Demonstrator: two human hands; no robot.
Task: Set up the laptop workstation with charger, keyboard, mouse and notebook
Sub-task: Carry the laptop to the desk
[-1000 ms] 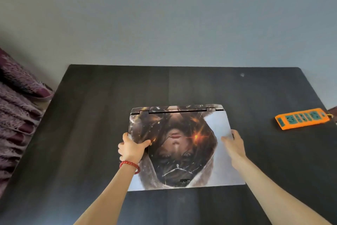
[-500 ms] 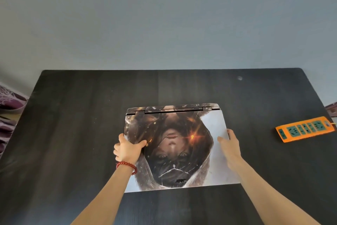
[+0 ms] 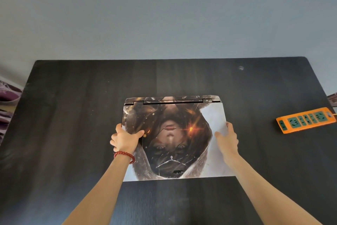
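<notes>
Both hands, left hand and right hand, grip the side edges of the closed laptop lying mid-table, orange power strip far right; charger, keyboard, mouse, notebook not in sight, setup barely begun.

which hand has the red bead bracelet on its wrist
The left hand, gripping the closed laptop's left edge, wears it. The right hand, on the right edge, has a bare wrist.
</notes>
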